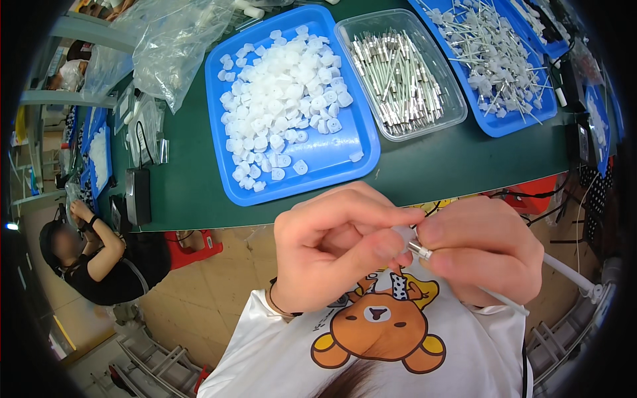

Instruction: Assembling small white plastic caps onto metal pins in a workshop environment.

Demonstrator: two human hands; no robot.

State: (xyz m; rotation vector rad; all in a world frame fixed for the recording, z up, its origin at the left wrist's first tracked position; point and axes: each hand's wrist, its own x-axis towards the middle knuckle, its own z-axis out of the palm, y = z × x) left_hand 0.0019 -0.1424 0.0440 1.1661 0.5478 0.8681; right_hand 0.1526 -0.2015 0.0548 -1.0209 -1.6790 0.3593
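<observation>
Just past the table's near edge, my left hand [332,249] pinches a small translucent white plastic cap [402,233] between thumb and forefinger. My right hand [488,245] grips a thin pale rod with a silver metal end [418,249]; its other end sticks out below that hand. The metal end meets the cap, but how far it sits inside is hidden by my fingers. Beyond my hands, a blue tray [348,174] holds many loose white caps [282,89]. Beside it, a clear plastic box [424,132] is filled with metal-ended rods [398,76].
At the right, another blue tray [497,127] carries rods with caps on them. Clear plastic bags [176,50] lie at the back left of the green table [179,159], near a black box-shaped device [138,196]. A co-worker [99,255] sits left, beside a red stool [192,249].
</observation>
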